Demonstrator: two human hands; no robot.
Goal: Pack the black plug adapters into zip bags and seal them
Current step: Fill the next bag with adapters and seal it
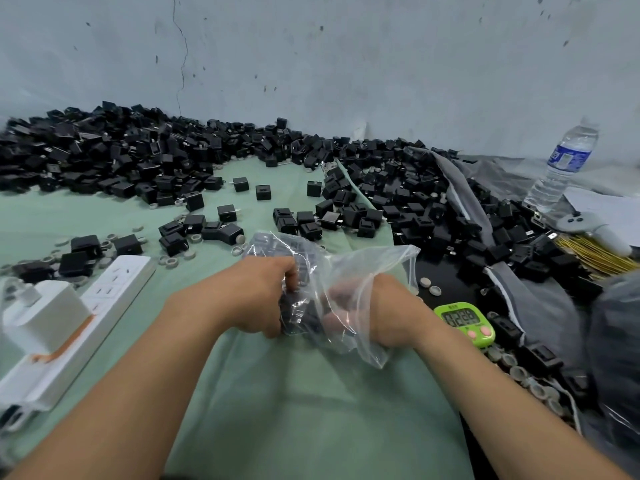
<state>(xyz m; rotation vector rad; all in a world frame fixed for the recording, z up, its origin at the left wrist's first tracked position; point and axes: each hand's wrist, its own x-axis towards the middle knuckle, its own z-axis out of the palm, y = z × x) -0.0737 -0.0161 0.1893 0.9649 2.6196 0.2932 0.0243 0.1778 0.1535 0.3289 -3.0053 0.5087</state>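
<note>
A grey wall (346, 64) is standing behind everything, and I am working over a green cloth (294, 393) spread below it. The adapters (121, 157) are lying in a long black heap along the foot of the wall, thinning into loose ones across the cloth toward me. A white power strip (79, 327) is lying at my left, angled away from me. I am holding the clear bag (377, 268) just above the cloth, in the middle, with its mouth gaping to the right and a few adapters already sitting inside. My left hand (259, 299) is gripping the bag from outside, fingers curled tight round the film and the lump of adapters in it. My right hand (384, 313) is showing through the plastic, fingers bent; I cannot tell what they are gripping. A water bottle (561, 164) is standing far right. A green timer (465, 322) is lying beside my right wrist. Small grey rings (173, 261) are scattered among the loose adapters.
</note>
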